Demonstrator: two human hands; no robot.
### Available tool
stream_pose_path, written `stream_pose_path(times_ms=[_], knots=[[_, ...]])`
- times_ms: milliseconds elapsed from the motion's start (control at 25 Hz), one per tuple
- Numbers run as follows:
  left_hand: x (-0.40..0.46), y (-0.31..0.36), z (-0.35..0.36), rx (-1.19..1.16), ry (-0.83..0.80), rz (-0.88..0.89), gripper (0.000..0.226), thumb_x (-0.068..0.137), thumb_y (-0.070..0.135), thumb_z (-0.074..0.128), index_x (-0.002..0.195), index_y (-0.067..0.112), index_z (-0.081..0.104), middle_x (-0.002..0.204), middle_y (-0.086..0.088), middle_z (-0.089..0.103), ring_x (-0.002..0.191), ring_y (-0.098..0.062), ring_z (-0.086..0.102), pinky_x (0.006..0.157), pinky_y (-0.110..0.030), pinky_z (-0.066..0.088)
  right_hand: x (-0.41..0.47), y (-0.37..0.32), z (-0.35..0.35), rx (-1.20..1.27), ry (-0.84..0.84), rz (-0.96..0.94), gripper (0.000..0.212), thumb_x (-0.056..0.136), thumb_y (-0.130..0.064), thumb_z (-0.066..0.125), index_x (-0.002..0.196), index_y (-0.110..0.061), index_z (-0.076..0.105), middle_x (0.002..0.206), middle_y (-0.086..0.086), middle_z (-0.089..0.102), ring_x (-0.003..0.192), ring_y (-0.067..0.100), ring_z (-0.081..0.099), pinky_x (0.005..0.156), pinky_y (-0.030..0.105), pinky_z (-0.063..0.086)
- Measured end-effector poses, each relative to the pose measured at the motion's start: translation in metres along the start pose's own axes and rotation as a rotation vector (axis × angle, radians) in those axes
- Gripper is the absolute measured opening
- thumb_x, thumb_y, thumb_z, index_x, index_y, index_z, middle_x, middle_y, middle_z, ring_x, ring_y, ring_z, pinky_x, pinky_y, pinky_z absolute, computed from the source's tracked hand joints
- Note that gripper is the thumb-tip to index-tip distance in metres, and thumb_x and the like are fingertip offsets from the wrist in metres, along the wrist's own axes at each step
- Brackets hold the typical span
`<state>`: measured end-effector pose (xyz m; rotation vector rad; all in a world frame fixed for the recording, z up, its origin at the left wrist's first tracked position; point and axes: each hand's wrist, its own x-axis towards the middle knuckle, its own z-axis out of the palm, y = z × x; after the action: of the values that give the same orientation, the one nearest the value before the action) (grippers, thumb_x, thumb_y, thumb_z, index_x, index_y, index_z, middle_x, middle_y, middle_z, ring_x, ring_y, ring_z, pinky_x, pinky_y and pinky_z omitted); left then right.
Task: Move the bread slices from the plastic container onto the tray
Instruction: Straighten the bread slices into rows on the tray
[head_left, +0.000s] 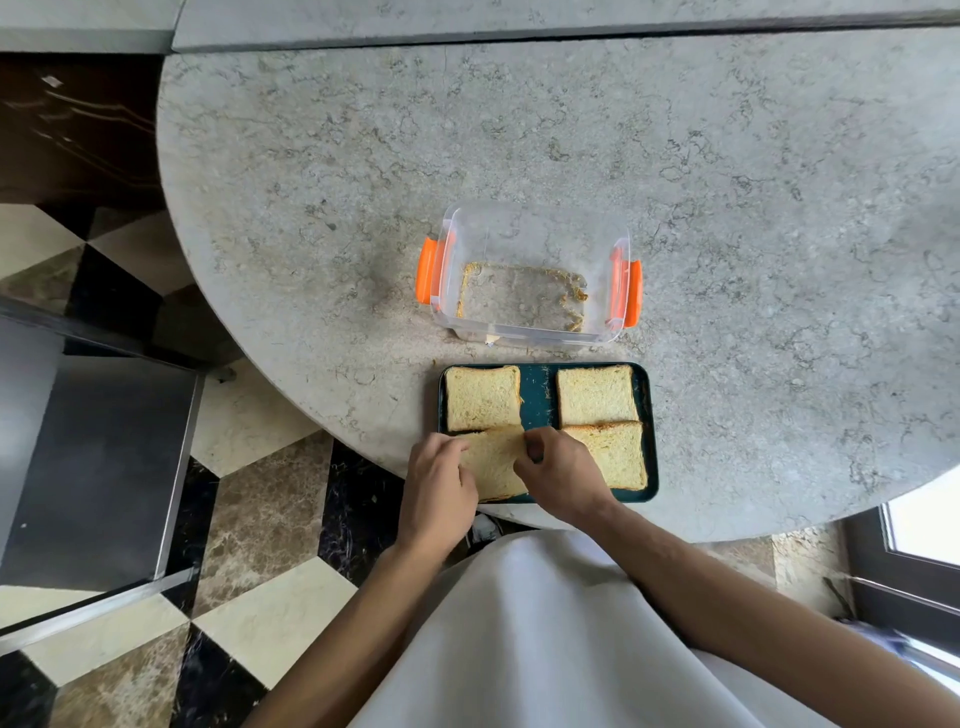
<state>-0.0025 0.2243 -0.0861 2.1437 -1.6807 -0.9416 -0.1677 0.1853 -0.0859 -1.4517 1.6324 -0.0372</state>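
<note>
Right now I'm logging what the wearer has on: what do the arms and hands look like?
Both forearms are bare, with no sleeves in view. The left hand and right hand wear no gloves, and no rings, watch or bracelets show. A plain white garment covers the torso below.

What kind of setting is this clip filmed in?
Probably a home kitchen or dining area: a rounded grey stone countertop, checkered marble floor tiles, and bread slices on a dark teal tray.

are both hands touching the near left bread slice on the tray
Touching. The head view shows the left hand and right hand pinching the near-left pale square bread slice on the dark teal rectangular tray by opposite edges.
</note>
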Motion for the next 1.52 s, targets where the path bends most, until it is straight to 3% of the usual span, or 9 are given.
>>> stream_pose_path(times_ms=[160, 400, 600, 680, 800, 960, 1160, 1280, 1520], knots=[[-0.002, 0.0, -0.004, 0.113, -0.02, 0.075, 0.048, 0.082, -0.012, 0.054, 0.125, 0.005, 0.063, 0.118, -0.008, 0.061, 0.111, -0.028, 0.049, 0.099, -0.043, 0.045, -0.005, -0.003, 0.001, 0.011, -0.026, 0.034, 0.03, 0.092, -0.026, 0.055, 0.108, -0.002, 0.067, 0.097, 0.012, 0.074, 0.088, 0.03, 0.068, 0.077, 0.041, 0.057], [-0.003, 0.0, -0.004, 0.17, -0.078, 0.118, 0.05, 0.081, -0.014, 0.053, 0.127, 0.003, 0.061, 0.125, -0.007, 0.057, 0.114, -0.026, 0.049, 0.101, -0.041, 0.045, -0.005, -0.004, 0.003, 0.044, -0.075, 0.051, 0.032, 0.09, -0.023, 0.057, 0.106, 0.002, 0.067, 0.098, 0.017, 0.075, 0.091, 0.034, 0.068, 0.076, 0.042, 0.055], [0.0, -0.001, -0.007, 0.129, -0.039, 0.133, 0.051, 0.082, -0.013, 0.055, 0.129, 0.004, 0.059, 0.125, -0.008, 0.057, 0.118, -0.026, 0.049, 0.102, -0.042, 0.046, 0.0, -0.006, 0.004, -0.026, 0.019, 0.003, 0.021, 0.089, -0.025, 0.056, 0.094, -0.006, 0.065, 0.093, 0.013, 0.067, 0.081, 0.033, 0.061, 0.062, 0.036, 0.045], [0.008, 0.001, -0.009, 0.156, -0.019, 0.179, 0.057, 0.079, -0.015, 0.057, 0.133, 0.003, 0.055, 0.134, -0.011, 0.053, 0.126, -0.028, 0.046, 0.107, -0.042, 0.043, 0.008, -0.011, 0.005, -0.019, 0.077, -0.02, 0.025, 0.089, -0.025, 0.057, 0.108, -0.009, 0.061, 0.106, 0.012, 0.059, 0.087, 0.03, 0.057, 0.07, 0.034, 0.044], [0.023, 0.003, -0.007, 0.292, -0.055, 0.305, 0.069, 0.077, -0.016, 0.058, 0.142, 0.002, 0.044, 0.153, -0.019, 0.037, 0.144, -0.033, 0.029, 0.117, -0.042, 0.032, 0.022, -0.022, 0.005, -0.004, 0.106, -0.031, 0.054, 0.09, -0.026, 0.059, 0.139, -0.005, 0.046, 0.126, 0.016, 0.05, 0.106, 0.035, 0.057, 0.091, 0.041, 0.05], [0.03, -0.001, 0.002, 0.395, -0.104, 0.337, 0.073, 0.078, -0.011, 0.058, 0.146, 0.005, 0.038, 0.16, -0.021, 0.023, 0.15, -0.033, 0.015, 0.121, -0.038, 0.018, 0.031, -0.031, 0.011, -0.005, 0.094, -0.017, 0.054, 0.092, -0.033, 0.058, 0.136, -0.003, 0.046, 0.128, 0.018, 0.046, 0.112, 0.038, 0.055, 0.094, 0.044, 0.05], [0.031, -0.003, 0.004, 0.406, -0.113, 0.334, 0.071, 0.079, -0.008, 0.061, 0.146, 0.005, 0.039, 0.16, -0.021, 0.023, 0.149, -0.033, 0.015, 0.122, -0.039, 0.018, 0.028, -0.032, 0.008, -0.019, 0.092, -0.031, 0.05, 0.091, -0.036, 0.058, 0.13, -0.005, 0.053, 0.122, 0.016, 0.052, 0.107, 0.036, 0.058, 0.092, 0.044, 0.051], [0.031, 0.001, 0.0, 0.348, -0.114, 0.332, 0.065, 0.08, -0.008, 0.058, 0.142, 0.004, 0.044, 0.156, -0.021, 0.03, 0.147, -0.033, 0.021, 0.121, -0.04, 0.024, 0.018, -0.028, 0.003, 0.017, 0.143, -0.075, 0.042, 0.09, -0.028, 0.059, 0.126, -0.006, 0.058, 0.117, 0.016, 0.057, 0.104, 0.035, 0.06, 0.088, 0.042, 0.052], [0.031, 0.033, 0.005, 0.06, -0.205, 0.273, 0.056, 0.085, -0.005, 0.05, 0.138, 0.009, 0.05, 0.143, -0.008, 0.052, 0.129, -0.027, 0.049, 0.106, -0.042, 0.043, -0.009, 0.0, -0.02, 0.09, 0.388, -0.051, 0.048, 0.091, -0.019, 0.059, 0.136, -0.003, 0.057, 0.128, 0.017, 0.058, 0.112, 0.033, 0.061, 0.098, 0.04, 0.05]])
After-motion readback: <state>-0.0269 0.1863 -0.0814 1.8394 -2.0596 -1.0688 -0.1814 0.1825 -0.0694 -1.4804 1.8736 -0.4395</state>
